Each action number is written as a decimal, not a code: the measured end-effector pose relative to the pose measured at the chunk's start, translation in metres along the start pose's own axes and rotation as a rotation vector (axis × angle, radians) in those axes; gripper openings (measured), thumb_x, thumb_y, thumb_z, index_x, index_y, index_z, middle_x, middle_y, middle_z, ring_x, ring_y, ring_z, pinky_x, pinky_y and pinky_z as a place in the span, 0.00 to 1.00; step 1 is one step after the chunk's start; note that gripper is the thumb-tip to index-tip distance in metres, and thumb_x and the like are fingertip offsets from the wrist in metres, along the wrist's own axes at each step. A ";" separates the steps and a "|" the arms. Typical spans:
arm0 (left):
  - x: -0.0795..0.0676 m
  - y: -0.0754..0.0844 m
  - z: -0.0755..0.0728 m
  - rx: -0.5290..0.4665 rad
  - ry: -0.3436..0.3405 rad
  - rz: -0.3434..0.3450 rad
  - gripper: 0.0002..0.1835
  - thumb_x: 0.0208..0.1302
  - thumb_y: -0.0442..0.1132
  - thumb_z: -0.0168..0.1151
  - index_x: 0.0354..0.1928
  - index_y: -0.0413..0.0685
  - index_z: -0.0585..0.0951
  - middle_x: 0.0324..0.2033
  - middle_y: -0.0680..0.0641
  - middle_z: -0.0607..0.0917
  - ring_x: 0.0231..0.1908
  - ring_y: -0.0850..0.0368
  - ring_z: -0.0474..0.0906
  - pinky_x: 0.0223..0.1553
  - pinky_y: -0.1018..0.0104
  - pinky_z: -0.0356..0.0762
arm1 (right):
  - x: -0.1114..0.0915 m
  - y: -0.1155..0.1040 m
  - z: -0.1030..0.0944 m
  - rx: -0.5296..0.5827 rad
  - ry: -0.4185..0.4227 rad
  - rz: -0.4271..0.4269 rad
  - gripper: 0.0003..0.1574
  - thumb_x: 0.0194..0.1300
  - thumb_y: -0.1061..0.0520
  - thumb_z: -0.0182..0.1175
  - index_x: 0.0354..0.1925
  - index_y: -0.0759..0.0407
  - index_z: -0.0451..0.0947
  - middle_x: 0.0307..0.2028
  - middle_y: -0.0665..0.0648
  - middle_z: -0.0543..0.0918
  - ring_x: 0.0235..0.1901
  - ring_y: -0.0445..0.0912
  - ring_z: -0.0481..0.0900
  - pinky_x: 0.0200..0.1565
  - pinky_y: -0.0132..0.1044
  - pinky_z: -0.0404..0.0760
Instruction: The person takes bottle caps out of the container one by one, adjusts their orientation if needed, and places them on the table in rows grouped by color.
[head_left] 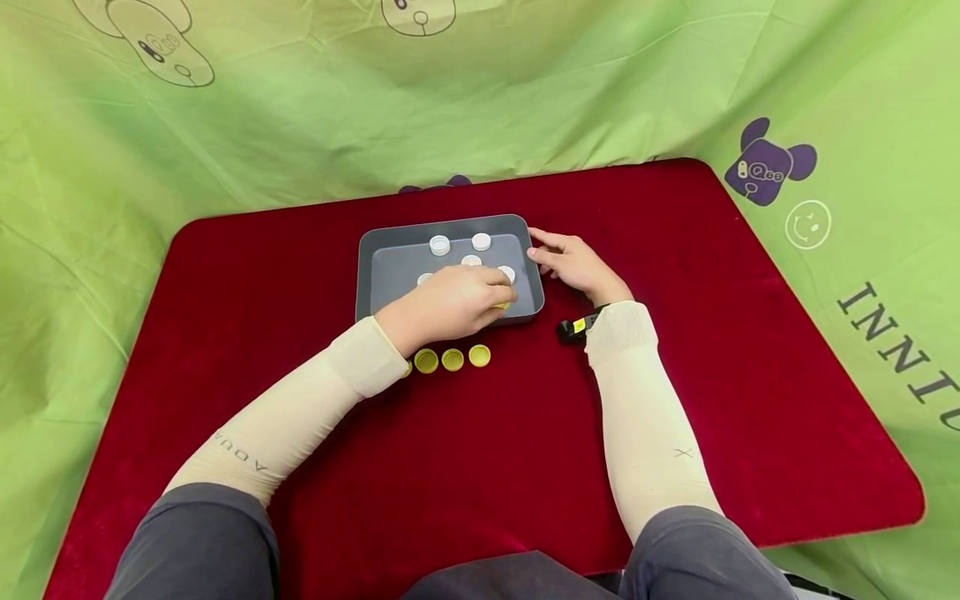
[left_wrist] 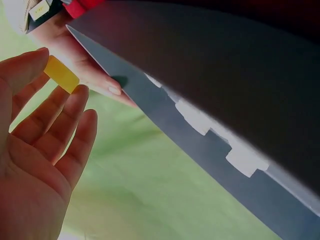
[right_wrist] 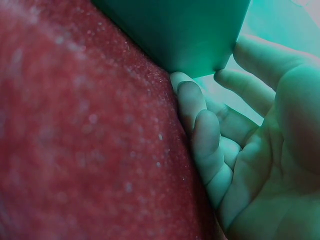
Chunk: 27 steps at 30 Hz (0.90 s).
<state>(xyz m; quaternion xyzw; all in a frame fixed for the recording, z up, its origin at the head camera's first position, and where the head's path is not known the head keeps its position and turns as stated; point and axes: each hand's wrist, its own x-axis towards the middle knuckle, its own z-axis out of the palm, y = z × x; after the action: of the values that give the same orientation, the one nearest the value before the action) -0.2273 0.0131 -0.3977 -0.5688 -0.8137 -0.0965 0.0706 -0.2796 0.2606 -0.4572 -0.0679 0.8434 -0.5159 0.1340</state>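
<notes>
My left hand [head_left: 459,302] pinches a yellow bottle cap [left_wrist: 62,74] between thumb and fingertips, over the front right part of a grey rectangular tray [head_left: 390,236]. In the left wrist view the cap is seen edge-on. Several white bottle caps lie in the tray, among them one white cap [head_left: 439,245] at the back; my left hand partly covers others. At the tray's right side is my right hand [head_left: 573,262], its fingertips touching the wall near the rim. In the right wrist view its lower fingers are bent beside the red cloth.
Several yellow caps, one a yellow cap [head_left: 452,359], form a row in front of the tray, the leftmost partly behind my left wrist. A red cloth [head_left: 487,467] covers the table. Green printed curtains [head_left: 315,108] hang behind it. A black wrist camera [head_left: 573,330] sits by my right cuff.
</notes>
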 end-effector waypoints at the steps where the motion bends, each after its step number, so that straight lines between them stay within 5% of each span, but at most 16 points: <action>1: -0.001 0.001 0.001 -0.004 0.003 -0.001 0.09 0.64 0.35 0.62 0.44 0.46 0.85 0.40 0.50 0.81 0.41 0.55 0.78 0.43 0.60 0.77 | 0.000 -0.002 0.000 0.005 -0.005 0.005 0.34 0.72 0.49 0.57 0.72 0.49 0.63 0.50 0.63 0.81 0.40 0.55 0.80 0.41 0.41 0.74; 9: -0.004 0.007 0.004 -0.030 0.038 0.006 0.08 0.64 0.35 0.63 0.43 0.46 0.85 0.38 0.51 0.80 0.40 0.57 0.78 0.41 0.63 0.77 | -0.019 -0.032 0.001 -0.004 -0.011 0.012 0.32 0.73 0.56 0.55 0.71 0.59 0.62 0.48 0.67 0.81 0.42 0.60 0.79 0.42 0.44 0.75; 27: -0.009 0.014 0.008 -0.040 0.096 0.006 0.08 0.65 0.37 0.63 0.44 0.45 0.85 0.39 0.52 0.80 0.40 0.56 0.77 0.45 0.64 0.76 | -0.020 -0.033 0.001 0.020 -0.009 0.015 0.32 0.73 0.56 0.55 0.72 0.58 0.62 0.49 0.67 0.80 0.41 0.59 0.79 0.43 0.44 0.75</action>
<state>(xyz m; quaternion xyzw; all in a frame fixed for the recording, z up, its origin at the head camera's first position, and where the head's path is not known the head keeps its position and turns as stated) -0.2108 0.0112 -0.4069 -0.5671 -0.8057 -0.1400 0.0984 -0.2613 0.2500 -0.4250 -0.0624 0.8380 -0.5231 0.1423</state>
